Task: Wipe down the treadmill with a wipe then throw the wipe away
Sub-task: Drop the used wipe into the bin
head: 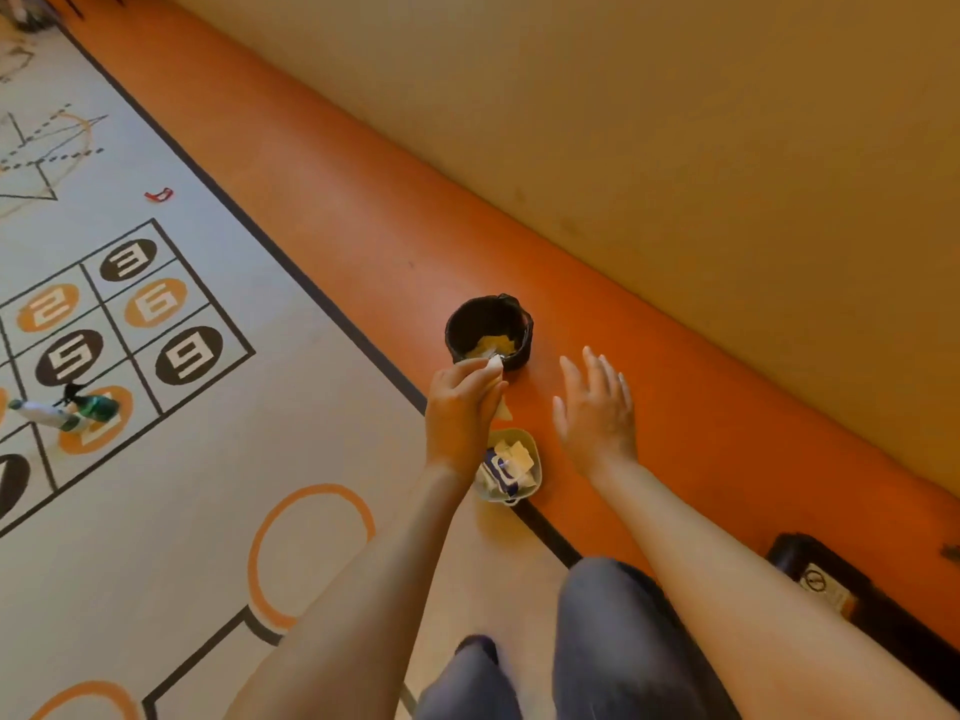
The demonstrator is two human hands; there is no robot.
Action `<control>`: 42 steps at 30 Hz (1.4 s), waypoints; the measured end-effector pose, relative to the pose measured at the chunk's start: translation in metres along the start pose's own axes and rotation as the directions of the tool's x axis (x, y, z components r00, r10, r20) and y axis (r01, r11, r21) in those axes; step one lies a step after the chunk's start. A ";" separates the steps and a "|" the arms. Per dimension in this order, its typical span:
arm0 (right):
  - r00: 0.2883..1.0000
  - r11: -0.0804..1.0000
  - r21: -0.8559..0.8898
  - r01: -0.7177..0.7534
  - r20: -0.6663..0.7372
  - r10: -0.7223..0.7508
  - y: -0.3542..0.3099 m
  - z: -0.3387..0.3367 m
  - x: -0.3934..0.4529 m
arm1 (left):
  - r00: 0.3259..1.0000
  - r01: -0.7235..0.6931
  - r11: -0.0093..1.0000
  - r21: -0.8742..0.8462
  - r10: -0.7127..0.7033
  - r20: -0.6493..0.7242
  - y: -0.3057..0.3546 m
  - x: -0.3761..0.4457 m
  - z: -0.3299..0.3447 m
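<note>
My left hand [462, 402] grips a crumpled white wipe [500, 392], whose ends stick out above and below the fingers. The hand hovers just short of the near rim of a small black bin [519, 317] lined with a black bag, with crumpled paper inside. My right hand [597, 407] is spread flat with straight fingers, holding nothing, to the right of the bin above the orange floor. A pale tub [535, 449] holding a wipe packet sits on the floor between my forearms. The treadmill is hardly in view; a black edge with a label [826, 589] shows at the lower right.
A spray bottle [62, 410] lies on the numbered floor grid at the left. A small red object [159, 194] lies farther back. A beige wall runs along the right. My legs in grey trousers [613, 641] are at the bottom.
</note>
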State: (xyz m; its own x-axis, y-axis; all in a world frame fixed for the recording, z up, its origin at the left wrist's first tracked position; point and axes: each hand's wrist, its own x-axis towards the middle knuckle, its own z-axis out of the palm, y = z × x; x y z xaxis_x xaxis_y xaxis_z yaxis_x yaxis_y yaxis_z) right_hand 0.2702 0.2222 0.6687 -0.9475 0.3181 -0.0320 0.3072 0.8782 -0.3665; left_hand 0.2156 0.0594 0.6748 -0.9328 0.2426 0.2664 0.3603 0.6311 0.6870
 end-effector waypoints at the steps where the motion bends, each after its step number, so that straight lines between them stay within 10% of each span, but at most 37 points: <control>1: 1.000 1.000 0.008 -0.017 0.025 0.017 -0.014 0.018 -0.002 | 1.000 0.019 1.000 -0.020 -0.019 -0.011 -0.019 -0.003 -0.004; 19: 0.985 0.987 0.010 -0.163 0.052 0.162 -0.170 0.091 0.163 | 0.965 0.079 0.988 -0.135 -0.041 0.259 -0.183 0.186 -0.067; 28: 0.969 0.969 0.026 -0.248 0.005 0.248 -0.237 0.089 0.272 | 0.954 -0.231 0.973 0.012 0.225 0.199 -0.221 0.319 -0.089; 42: 0.760 0.780 0.063 -0.623 -0.186 0.623 -0.284 0.120 0.382 | 0.659 -0.542 0.797 -0.268 0.600 0.453 -0.263 0.509 -0.023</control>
State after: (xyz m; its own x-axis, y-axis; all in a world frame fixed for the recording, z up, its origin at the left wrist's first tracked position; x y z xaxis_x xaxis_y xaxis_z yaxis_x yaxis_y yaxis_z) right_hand -0.1892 0.0511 0.6485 -0.5124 0.8550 -0.0797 0.8244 0.4639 -0.3244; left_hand -0.3543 0.0001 0.6455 -0.3993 0.8723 0.2822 0.7928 0.1740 0.5841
